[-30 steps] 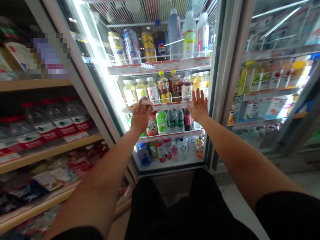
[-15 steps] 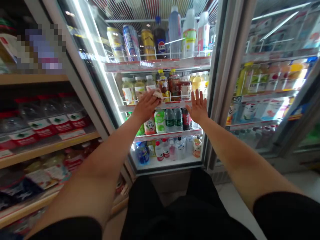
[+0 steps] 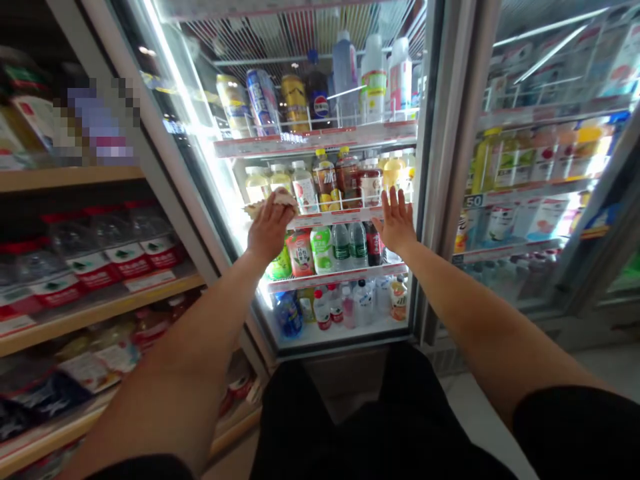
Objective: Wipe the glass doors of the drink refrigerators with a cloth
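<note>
A glass fridge door [image 3: 320, 333] stands in front of me, with lit drink shelves behind it. My left hand [image 3: 270, 225] presses a crumpled pale cloth [image 3: 257, 208] against the glass, left of the middle, at the height of the second shelf. Spread-fingered, my right hand [image 3: 397, 223] lies flat near the door's right side and holds nothing. Behind the hands show juice and tea bottles [image 3: 325, 179], with green-labelled water bottles [image 3: 349, 245] one shelf lower.
To the left is a wooden rack [image 3: 100, 307] with red-capped bottles [image 3: 113, 237]. A metal door frame [image 3: 450, 167] borders the glass on the right, beside another drinks fridge [image 3: 520, 160]. Cans and tall bottles [image 3: 375, 73] stand on the top shelf.
My left hand has slid left across the glass with the cloth. My right hand stays in about the same place, and the view has tilted slightly.
</note>
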